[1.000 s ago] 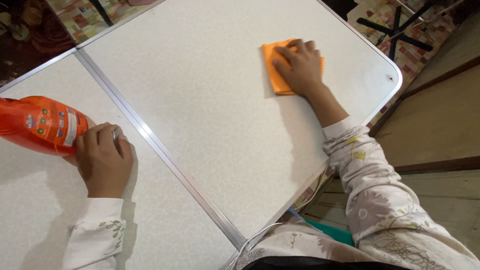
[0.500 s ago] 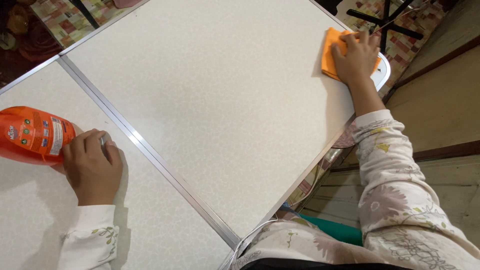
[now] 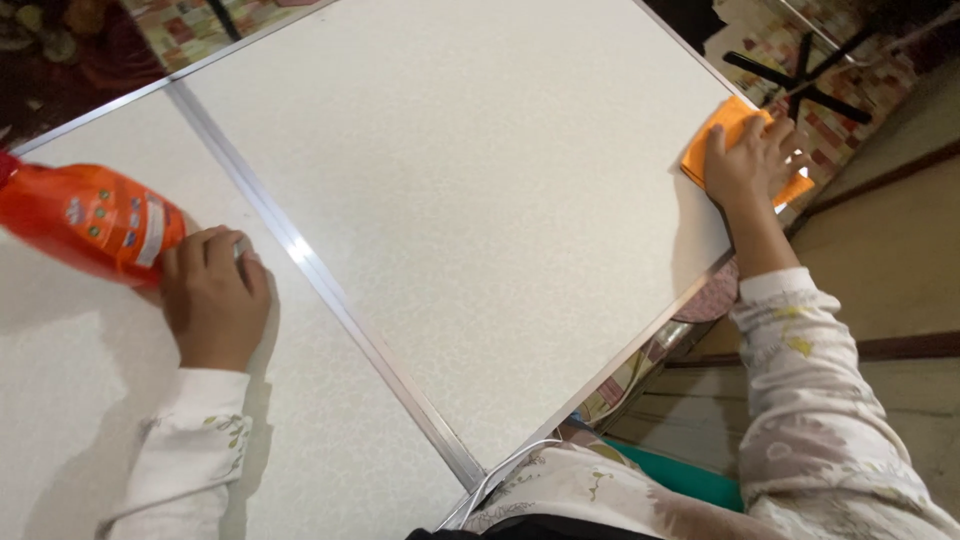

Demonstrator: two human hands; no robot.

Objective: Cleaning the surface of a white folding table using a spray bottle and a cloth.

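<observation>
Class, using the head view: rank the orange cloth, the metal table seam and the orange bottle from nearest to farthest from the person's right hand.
From the right hand:
1. Orange cloth, under the hand at the table's far right corner.
2. Metal table seam, mid-table.
3. Orange bottle, far left, by the left hand.

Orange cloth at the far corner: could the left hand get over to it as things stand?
Probably not easily. The left hand grips the orange bottle at the table's opposite side, and the right hand already lies pressed flat on the orange cloth.
</observation>
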